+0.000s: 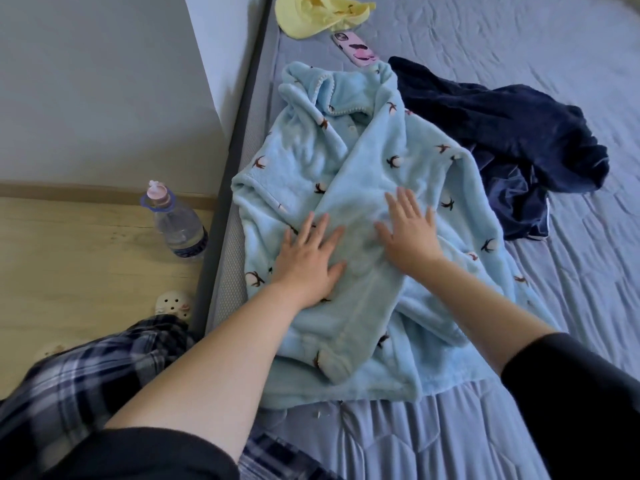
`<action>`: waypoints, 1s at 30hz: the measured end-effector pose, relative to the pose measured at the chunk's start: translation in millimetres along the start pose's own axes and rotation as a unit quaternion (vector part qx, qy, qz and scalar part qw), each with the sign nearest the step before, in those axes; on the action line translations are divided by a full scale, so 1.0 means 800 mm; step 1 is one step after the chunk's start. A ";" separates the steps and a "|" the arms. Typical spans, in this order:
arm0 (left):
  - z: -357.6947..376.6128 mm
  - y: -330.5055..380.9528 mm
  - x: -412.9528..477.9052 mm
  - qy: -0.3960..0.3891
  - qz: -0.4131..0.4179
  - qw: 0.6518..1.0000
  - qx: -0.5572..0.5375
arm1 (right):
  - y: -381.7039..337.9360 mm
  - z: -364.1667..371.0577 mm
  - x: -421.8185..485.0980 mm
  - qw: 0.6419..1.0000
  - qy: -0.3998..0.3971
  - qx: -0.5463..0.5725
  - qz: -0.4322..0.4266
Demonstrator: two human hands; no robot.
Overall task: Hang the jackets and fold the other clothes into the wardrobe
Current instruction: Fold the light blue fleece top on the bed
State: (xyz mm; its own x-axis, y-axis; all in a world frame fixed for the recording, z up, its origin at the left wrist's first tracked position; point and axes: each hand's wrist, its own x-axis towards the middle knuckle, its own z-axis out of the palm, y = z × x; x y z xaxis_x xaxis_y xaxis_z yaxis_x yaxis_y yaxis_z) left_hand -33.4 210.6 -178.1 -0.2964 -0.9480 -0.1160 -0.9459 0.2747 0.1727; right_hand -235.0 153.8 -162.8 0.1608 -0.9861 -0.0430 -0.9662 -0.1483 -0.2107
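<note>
both hands, left hand (306,263) and right hand (408,233), press flat on fleece top (349,161).

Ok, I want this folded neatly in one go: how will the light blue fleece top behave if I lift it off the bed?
The fleece top looks thick and soft, so it will likely droop and its folded-in sleeves slip open. Both hands lie flat on it; sliding them underneath probably keeps the shape. It seems bulky, not heavy.

A fleece top (363,209) lies spread on the bed (519,410), near its left edge. Both hands rest flat on its middle, left hand (308,261) beside right hand (408,233). A crumpled garment (512,140) lies to its right, touching it. A phone (355,48) and a cap (311,15) lie at the far end. A bottle (176,223) stands on the floor (69,254), left of the bed.
</note>
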 end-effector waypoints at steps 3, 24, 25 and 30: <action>0.000 -0.019 -0.010 -0.040 -0.005 0.999 -0.009 | -0.020 0.014 -0.065 0.982 -0.118 -0.094 -0.112; 0.000 -0.037 -0.020 0.014 -0.096 0.994 -0.058 | -0.047 -0.007 0.007 0.995 -0.046 -0.079 -0.050; -0.001 -0.040 -0.016 0.017 -0.099 0.993 -0.054 | -0.043 -0.004 0.017 0.991 -0.088 -0.092 -0.028; -0.012 -0.046 0.021 0.081 -0.102 0.991 -0.015 | -0.046 0.004 0.051 0.996 0.018 -0.076 -0.042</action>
State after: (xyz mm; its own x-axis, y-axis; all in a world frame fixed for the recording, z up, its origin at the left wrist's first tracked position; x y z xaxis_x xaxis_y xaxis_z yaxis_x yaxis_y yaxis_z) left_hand -2.6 182.8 -176.9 -0.0713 -0.9974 0.0070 -0.9791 0.0713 0.1905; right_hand -192.5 119.1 -159.8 0.2368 -0.9716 0.0042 -0.9696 -0.2366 -0.0618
